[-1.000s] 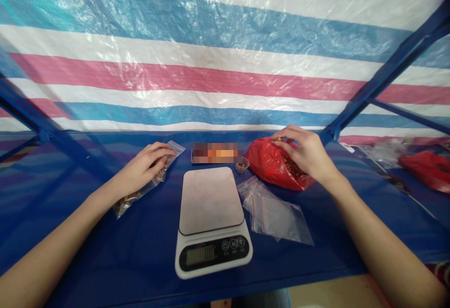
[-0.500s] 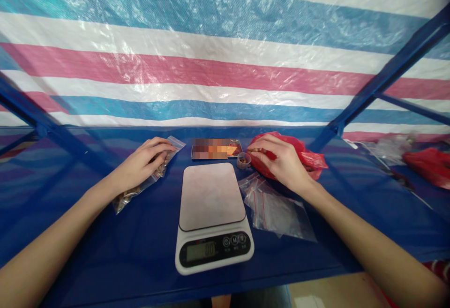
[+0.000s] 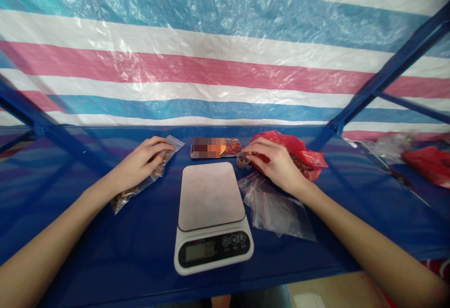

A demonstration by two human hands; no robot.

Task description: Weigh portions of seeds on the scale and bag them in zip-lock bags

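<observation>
My left hand (image 3: 147,155) lies over clear zip bags (image 3: 160,169) filled with brown pieces, its fingers slightly bent and resting on the plastic. My right hand (image 3: 274,160) has thumb and fingertips close together at the rim of a small clear cup (image 3: 242,161) with brown bits in it. What sits between those fingertips is too small to make out. Behind and under this hand lies an open red plastic bag (image 3: 298,146), brown pieces showing inside. A white digital scale (image 3: 212,198) stands between my hands, its plate bare and its display reading about 0.0.
Several flat clear zip bags (image 3: 281,214) lie right of the scale. A phone-like flat object (image 3: 232,147), partly blurred out, is behind the scale. Blue metal struts (image 3: 355,99) rise at both sides before a striped sheet (image 3: 211,64). Another red bag (image 3: 427,165) is far right.
My right hand has moved a little left from the red bag to the small cup, uncovering more brown pieces in the bag. My left hand stays on the filled bags.
</observation>
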